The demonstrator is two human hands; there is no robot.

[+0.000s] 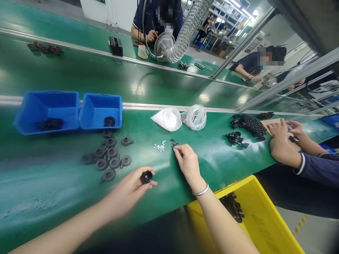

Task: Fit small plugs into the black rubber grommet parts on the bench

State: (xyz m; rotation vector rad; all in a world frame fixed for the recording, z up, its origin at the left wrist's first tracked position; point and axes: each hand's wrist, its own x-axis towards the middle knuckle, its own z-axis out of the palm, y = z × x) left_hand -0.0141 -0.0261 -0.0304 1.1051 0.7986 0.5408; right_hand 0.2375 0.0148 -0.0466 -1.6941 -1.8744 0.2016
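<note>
My left hand [132, 185] is closed around a round black plastic housing [146, 177], its hollow side facing up with a small light spot at the centre. Thumb and fingertips of my right hand [187, 160] are pinched together at a small pile of tiny black parts [173, 141]; what lies between them is too small to make out. Just left of that pile are loose small white pieces [160, 146]. Several black round discs with short stems [112, 152] lie on the green bench beyond my left hand.
Two blue bins [100, 121] with black parts stand at the back left. A bag of white pieces [166, 119] and another clear bag [195, 117] lie ahead. Black assemblies [249, 125] and a co-worker's hands [283, 137] are at right. A yellow crate [261, 208] sits below the bench edge.
</note>
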